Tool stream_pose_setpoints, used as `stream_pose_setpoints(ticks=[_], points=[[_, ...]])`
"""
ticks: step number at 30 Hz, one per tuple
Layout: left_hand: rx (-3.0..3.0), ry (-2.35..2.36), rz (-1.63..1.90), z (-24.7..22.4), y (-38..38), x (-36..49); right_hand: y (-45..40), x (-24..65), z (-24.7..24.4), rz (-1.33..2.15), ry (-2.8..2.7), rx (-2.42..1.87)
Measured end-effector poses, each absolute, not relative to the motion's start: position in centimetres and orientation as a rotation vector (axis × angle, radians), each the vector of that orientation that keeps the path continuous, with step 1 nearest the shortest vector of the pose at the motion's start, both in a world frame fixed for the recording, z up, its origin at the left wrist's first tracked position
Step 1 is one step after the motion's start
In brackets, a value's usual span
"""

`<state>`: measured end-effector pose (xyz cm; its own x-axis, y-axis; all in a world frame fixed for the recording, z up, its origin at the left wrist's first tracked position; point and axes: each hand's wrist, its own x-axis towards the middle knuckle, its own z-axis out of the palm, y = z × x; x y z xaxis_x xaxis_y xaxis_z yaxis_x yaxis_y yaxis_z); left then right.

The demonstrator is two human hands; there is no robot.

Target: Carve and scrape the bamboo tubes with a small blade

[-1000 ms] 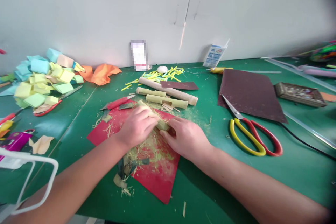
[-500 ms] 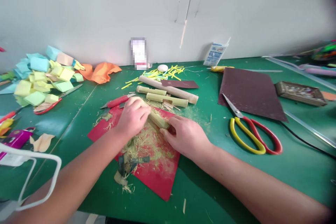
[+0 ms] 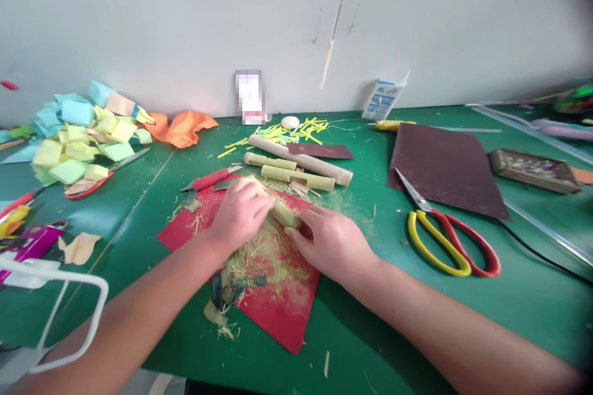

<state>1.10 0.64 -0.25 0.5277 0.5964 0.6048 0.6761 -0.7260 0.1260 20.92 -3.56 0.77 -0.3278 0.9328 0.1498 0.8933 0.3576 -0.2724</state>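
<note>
Over a red sheet [image 3: 282, 315] strewn with shavings and dust lies a pale bamboo piece [image 3: 285, 215], slanting between my two hands. My left hand [image 3: 243, 207] is closed around its upper left part, hiding that end. At its lower right end, my right hand [image 3: 328, 237] grips it between thumb and curled fingers. Just beyond are two short bamboo pieces, one [image 3: 270, 162] behind the other [image 3: 297, 178], the nearer with a notch. A longer, thicker stick [image 3: 301, 159] lies behind them, touching a narrow brown strip [image 3: 319, 150]. A red-handled knife [image 3: 210, 179] rests left of them.
Red-and-yellow scissors [image 3: 440, 234] overlap a dark brown sheet [image 3: 447, 170] on the right, near a metal box [image 3: 532, 170]. Folded papers [image 3: 78, 136] pile up at left. A phone [image 3: 249, 97] and a carton [image 3: 383, 99] lean on the wall. A white frame [image 3: 99, 308] stands lower left.
My left hand has moved slightly right and down along the bamboo piece, covering more of it. The whole view has shifted a little. My right hand keeps its hold.
</note>
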Motion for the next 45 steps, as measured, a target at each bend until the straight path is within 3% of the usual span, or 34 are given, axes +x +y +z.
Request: stream_pose_setpoints(ticks=[13,19,27,32,45], points=[[-2.518,-1.183,-0.994,0.0,1.6,0.2,-3.6,20.8,0.9,0.103,-2.421,-1.618],[-2.799,-1.036,-0.933,0.0,-2.0,2.9,-3.8,20.3,0.5,0.112,-2.346,-1.626],[-2.59,-1.096,-1.044,-0.2,2.4,-0.3,-3.5,20.2,0.6,0.168,-2.333,-1.664],[-2.879,-0.989,-0.968,-0.3,0.2,1.2,-3.4,20.4,0.7,0.169,-2.363,-1.628],[-2.626,-1.078,-1.003,-0.5,1.7,0.2,-3.4,20.5,0.6,0.128,-2.369,-1.623]])
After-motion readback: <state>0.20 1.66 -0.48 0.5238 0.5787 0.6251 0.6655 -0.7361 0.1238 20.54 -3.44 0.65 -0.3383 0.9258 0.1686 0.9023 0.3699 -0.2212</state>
